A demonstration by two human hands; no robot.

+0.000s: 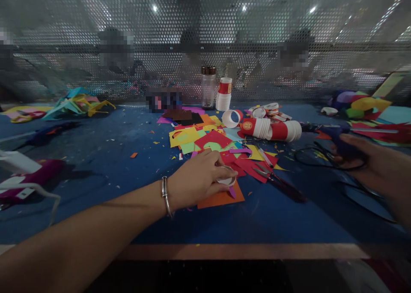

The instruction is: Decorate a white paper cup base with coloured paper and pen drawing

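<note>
My left hand [197, 179], with a metal bangle on its wrist, is closed on a small white cut paper-cup piece [226, 178] that rests on an orange paper sheet [221, 198]. My right hand [374, 164] is wrapped round a blue glue gun [337, 136] at the right, its black cord [308, 156] looping over the blue table [96, 156]. Between my hands lie scissors [279, 182] on red paper scraps.
A heap of coloured paper pieces [195, 136] lies mid-table. Behind it are a lying stack of red-and-white paper cups [276, 130], an upright cup stack [224, 95] and a clear jar [208, 87]. More paper piles sit far left [73, 104] and far right [362, 104]. A perforated metal screen [205, 36] closes the back.
</note>
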